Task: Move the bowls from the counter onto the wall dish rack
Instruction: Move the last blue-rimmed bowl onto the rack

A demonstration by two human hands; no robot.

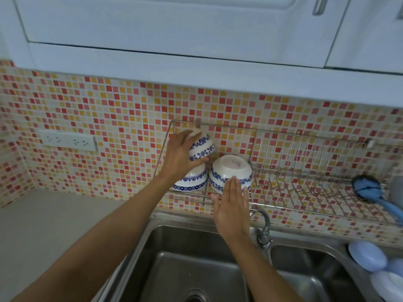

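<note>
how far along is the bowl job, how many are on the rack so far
Two blue-and-white bowls sit upside down on the wall dish rack: the left rack bowl and the right rack bowl, which the right hand touches with flat, open fingers. In hand: the left hand grips a third bowl above the left one, not yet set down. The visible counter shows no more bowls.

A wire rack (305,162) hangs on the tiled wall above the sink. At its left end two bowls sit upside down side by side: a left bowl (192,179) and a right bowl (229,173) (both white with blue flowers). A blue brush (368,189) lies at the rack's right end.
</note>
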